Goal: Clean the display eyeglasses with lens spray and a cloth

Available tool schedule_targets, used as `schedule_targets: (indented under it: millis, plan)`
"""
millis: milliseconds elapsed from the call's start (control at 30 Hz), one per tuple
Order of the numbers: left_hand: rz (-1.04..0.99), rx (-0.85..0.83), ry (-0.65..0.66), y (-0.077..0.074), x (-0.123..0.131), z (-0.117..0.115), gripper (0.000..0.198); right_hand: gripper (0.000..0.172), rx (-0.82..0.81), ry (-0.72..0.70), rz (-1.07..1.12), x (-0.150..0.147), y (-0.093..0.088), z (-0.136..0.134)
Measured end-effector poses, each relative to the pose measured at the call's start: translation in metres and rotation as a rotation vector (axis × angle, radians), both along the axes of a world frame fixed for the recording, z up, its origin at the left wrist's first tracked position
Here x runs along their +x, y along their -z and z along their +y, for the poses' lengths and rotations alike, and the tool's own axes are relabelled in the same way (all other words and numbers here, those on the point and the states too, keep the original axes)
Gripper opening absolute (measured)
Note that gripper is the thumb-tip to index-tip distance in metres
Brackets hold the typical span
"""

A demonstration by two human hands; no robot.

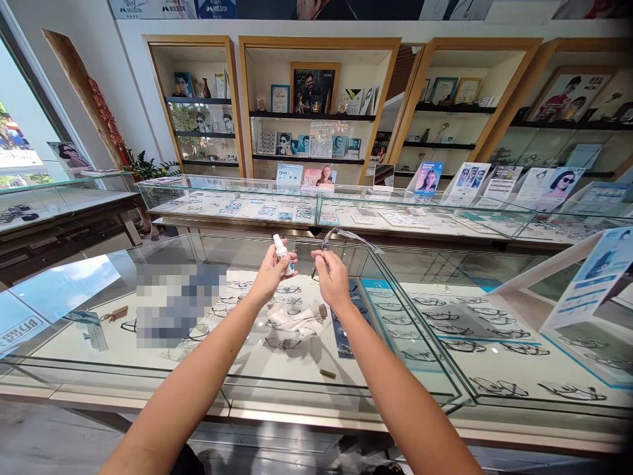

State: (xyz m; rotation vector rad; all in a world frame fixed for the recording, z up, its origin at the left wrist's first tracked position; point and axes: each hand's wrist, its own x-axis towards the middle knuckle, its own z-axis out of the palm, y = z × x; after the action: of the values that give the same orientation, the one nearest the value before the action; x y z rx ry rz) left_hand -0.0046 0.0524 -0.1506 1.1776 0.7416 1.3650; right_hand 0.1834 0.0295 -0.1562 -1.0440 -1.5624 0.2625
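My left hand (pixel 271 274) is closed around a small white spray bottle (pixel 279 247), held upright with its nozzle up and a coloured label partly under my fingers. To its right, my right hand (pixel 332 274) pinches a pair of eyeglasses (pixel 327 239) at one side. The dark frame tilts upward, and one thin temple arm stretches away to the right. Both hands are above the glass display case (pixel 277 389), apart from each other. Below them lies a pale crumpled shape like a cloth (pixel 297 323); whether it is on or under the glass I cannot tell.
Several eyeglass frames (pixel 448 330) lie in rows inside the case to the right. A folded display card (pixel 591 280) stands on the right. Across from me runs another glass counter (pixel 237 206) with upright cards, before wooden wall shelves (pixel 319 39). A blurred patch (pixel 180 307) covers part of the left.
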Motion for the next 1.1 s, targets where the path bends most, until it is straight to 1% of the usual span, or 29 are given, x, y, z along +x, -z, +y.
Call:
schedule_targets:
  millis: [33,100,133,200,267,400,467,667,767,867,1000,1100]
  plan:
    - [-0.031,-0.039,0.026,-0.002,-0.001,-0.002,0.061,0.034,-0.031,-0.051,0.022,-0.001,-0.001,0.0]
    - [-0.094,-0.097,0.089,-0.006,-0.004,-0.004,0.048,0.032,-0.104,-0.173,0.064,-0.003,-0.002,0.0]
    - [-0.117,-0.122,0.128,-0.007,-0.005,-0.004,0.045,0.031,-0.141,-0.236,0.083,-0.004,-0.003,-0.001]
    - [-0.145,-0.161,0.197,-0.009,-0.007,-0.004,0.058,0.031,-0.2,-0.352,0.114,-0.007,-0.004,-0.002]
    - [-0.141,-0.179,0.232,-0.01,-0.008,-0.003,0.068,0.033,-0.244,-0.447,0.141,-0.01,-0.005,-0.004]
    - [-0.115,-0.148,0.244,-0.01,-0.008,-0.004,0.067,0.036,-0.319,-0.567,0.163,-0.013,-0.005,-0.007]
    - [-0.087,-0.114,0.225,-0.009,-0.008,-0.004,0.066,0.038,-0.341,-0.61,0.16,-0.013,-0.005,-0.008]
    - [0.185,0.006,0.047,0.001,-0.006,0.002,0.053,0.04,-0.351,-0.646,0.164,-0.014,-0.005,-0.01]
    - [0.245,0.087,-0.011,0.003,-0.004,0.003,0.046,0.04,-0.372,-0.679,0.168,-0.015,-0.006,-0.012]
    - [0.26,0.17,-0.08,0.001,-0.004,0.001,0.044,0.04,-0.389,-0.701,0.176,-0.017,-0.008,-0.015]
    - [0.273,0.226,-0.103,-0.004,-0.004,-0.004,0.048,0.039,-0.388,-0.688,0.189,-0.016,-0.011,-0.015]
    - [0.339,0.278,-0.096,-0.004,-0.004,-0.006,0.049,0.038,-0.374,-0.639,0.271,-0.013,-0.011,-0.011]
